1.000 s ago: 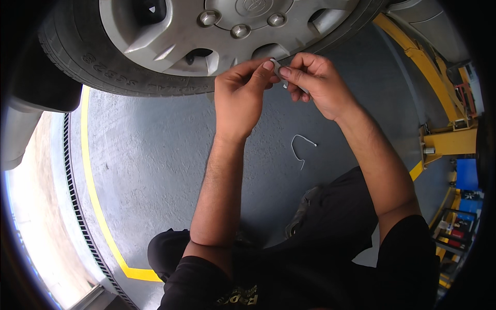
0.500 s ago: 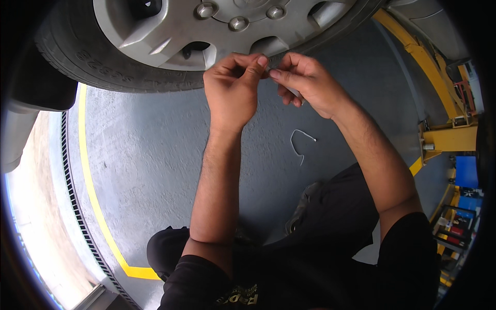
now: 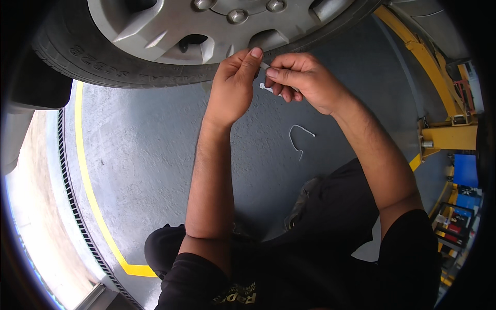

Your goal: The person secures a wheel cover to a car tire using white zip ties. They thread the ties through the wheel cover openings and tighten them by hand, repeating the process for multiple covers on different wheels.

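Note:
In front of the car wheel (image 3: 227, 46), my two hands come close together. My left hand (image 3: 235, 88) is closed, thumb pressed against its curled fingers at the tyre's lower edge. A small, narrow grey strip (image 3: 264, 65) spans the gap between the hands; its left end disappears at my left fingers. My right hand (image 3: 305, 80) pinches this strip between thumb and forefinger, its other fingers curled beneath. A small whitish piece (image 3: 266, 87) shows below the right fingertips, and I cannot tell whether it belongs to the strip.
On the grey floor (image 3: 155, 150) lies a bent thin white strip (image 3: 291, 135), resembling a cable tie. A yellow lift arm (image 3: 413, 46) and post stand at the right, near blue and red equipment (image 3: 465, 170). A yellow floor line (image 3: 85, 165) and a drain grate (image 3: 72, 196) run along the left.
My hands have parted slightly, the left shifting a little left. The grey strip between them and the whitish piece beneath the right fingers now show more. The view has moved slightly.

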Action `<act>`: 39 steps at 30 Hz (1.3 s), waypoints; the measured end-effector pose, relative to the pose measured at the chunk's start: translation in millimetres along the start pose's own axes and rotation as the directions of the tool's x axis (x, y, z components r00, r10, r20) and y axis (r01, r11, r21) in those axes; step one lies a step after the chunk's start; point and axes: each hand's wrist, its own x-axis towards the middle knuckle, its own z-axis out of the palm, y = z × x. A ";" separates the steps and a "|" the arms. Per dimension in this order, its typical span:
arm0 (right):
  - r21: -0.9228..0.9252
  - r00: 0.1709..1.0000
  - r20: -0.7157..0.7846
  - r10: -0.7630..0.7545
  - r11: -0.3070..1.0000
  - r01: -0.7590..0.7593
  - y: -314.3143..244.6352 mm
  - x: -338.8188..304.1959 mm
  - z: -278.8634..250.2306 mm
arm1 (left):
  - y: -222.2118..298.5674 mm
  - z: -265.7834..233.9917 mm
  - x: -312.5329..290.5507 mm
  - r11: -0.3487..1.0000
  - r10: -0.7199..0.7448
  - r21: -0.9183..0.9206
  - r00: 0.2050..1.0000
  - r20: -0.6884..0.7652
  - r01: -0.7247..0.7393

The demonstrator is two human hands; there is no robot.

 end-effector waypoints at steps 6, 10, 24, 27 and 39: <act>0.266 0.992 0.103 0.076 0.959 -0.101 2.0 -0.4 -4.5 | -10.4 8.5 -3.0 0.988 0.141 0.068 0.987 -0.072 -0.136; 0.188 0.997 0.060 0.038 0.981 -0.048 10.5 1.9 0.9 | -11.9 5.6 -3.5 0.960 0.222 0.192 0.972 -0.078 -0.204; 0.113 0.996 -0.086 0.000 0.994 0.010 9.9 -4.1 -8.0 | -8.7 -6.6 1.9 0.969 0.016 0.244 0.988 -0.156 0.023; 0.251 0.997 -0.075 0.000 0.968 0.019 11.8 -2.0 -17.8 | -9.9 -13.7 3.3 0.949 0.042 0.315 0.975 -0.217 0.030; 0.438 0.996 -0.082 0.028 0.899 0.011 18.5 1.3 -25.6 | 9.7 -33.4 -0.3 0.974 -0.013 0.227 1.000 -0.006 0.014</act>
